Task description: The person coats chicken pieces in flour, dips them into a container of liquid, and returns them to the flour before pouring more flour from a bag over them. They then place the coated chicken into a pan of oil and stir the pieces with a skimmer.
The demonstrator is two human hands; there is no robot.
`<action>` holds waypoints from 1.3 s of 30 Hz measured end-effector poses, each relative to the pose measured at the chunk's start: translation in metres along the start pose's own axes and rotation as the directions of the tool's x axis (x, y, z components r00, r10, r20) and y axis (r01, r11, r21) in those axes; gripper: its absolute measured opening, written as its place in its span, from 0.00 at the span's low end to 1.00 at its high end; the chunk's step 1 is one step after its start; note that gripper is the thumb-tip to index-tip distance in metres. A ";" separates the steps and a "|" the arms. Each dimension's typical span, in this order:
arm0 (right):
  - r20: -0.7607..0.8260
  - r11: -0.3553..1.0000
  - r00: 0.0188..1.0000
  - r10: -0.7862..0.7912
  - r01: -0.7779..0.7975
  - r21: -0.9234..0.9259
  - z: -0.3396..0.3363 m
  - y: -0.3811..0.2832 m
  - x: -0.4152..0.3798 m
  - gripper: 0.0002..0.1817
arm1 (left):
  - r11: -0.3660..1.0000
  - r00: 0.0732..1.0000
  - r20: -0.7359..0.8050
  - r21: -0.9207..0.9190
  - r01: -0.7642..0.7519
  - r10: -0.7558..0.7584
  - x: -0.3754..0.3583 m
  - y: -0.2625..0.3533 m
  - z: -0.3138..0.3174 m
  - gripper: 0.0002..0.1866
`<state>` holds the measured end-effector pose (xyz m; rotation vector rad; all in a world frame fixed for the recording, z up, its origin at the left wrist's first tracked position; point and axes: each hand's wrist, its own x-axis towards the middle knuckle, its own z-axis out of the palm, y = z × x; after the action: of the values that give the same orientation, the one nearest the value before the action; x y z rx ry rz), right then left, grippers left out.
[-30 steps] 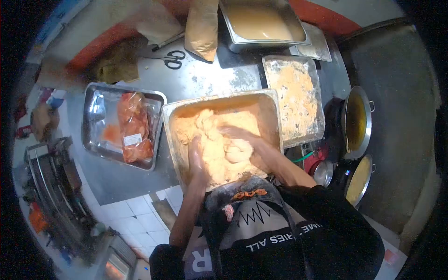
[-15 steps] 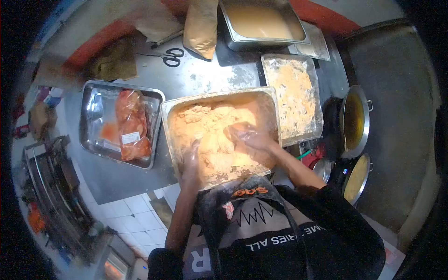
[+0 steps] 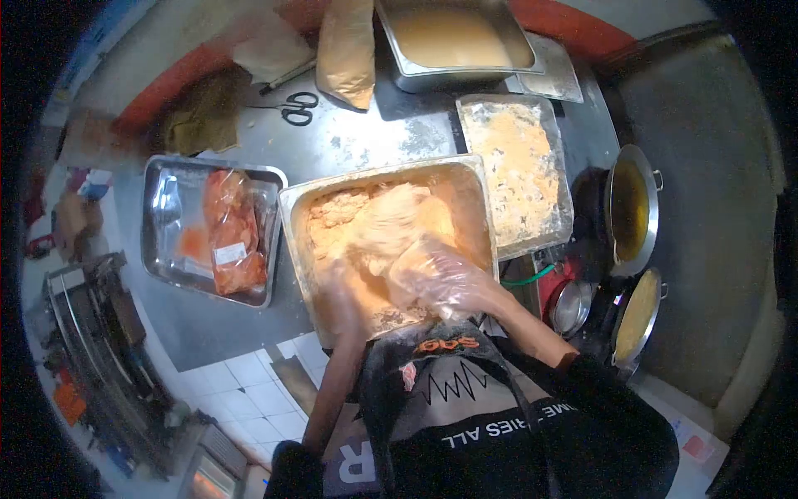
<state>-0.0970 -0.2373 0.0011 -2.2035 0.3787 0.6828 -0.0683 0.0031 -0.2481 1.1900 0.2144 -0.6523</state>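
A deep metal pan point(image 3: 490, 195) holds orange-tan flour, with lumpy coated pieces point(image 3: 337, 208) at its far left. Coated material in the middle of the pan is smeared by motion. My right hand point(image 3: 445, 279), in a clear plastic glove, is over the near right part of the pan, its fingers curved at a coated piece; the grip is hard to make out. Near the pan's left side, my left hand point(image 3: 341, 299) is down at the flour, its fingers blurred.
A tray point(image 3: 154, 241) with bagged red meat point(image 3: 233, 233) lies left. Scissors point(image 3: 298, 109), a brown bag point(image 3: 347, 54) and a liquid-filled pan point(image 3: 461, 37) stand beyond. Right are a floury tray point(image 3: 515, 175) and two oil pans point(image 3: 633, 208) point(image 3: 638, 316).
Both hands have drawn nearer to my body, toward the pan's near edge. The coated material in the middle has shifted and blurred. The view has moved slightly.
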 end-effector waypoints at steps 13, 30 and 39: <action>0.000 0.639 0.998 0.067 -0.043 0.768 0.029 0.038 0.152 0.27 | 0.838 0.930 0.091 -0.410 0.360 -0.355 0.025 0.171 0.096 0.37; 0.327 0.982 0.933 -0.152 0.105 0.159 -0.001 0.033 0.121 0.38 | 0.954 0.976 0.046 -0.206 0.216 -0.212 -0.019 0.135 0.090 0.33; 0.152 0.878 0.985 -0.080 -0.002 0.479 -0.018 -0.003 0.058 0.38 | 0.840 0.907 0.011 -0.373 0.395 -0.421 -0.013 0.179 0.109 0.39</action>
<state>-0.0421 -0.2517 -0.0207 -1.6668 0.3688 0.6644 0.0048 -0.0527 -0.0591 0.8048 0.6393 -0.8986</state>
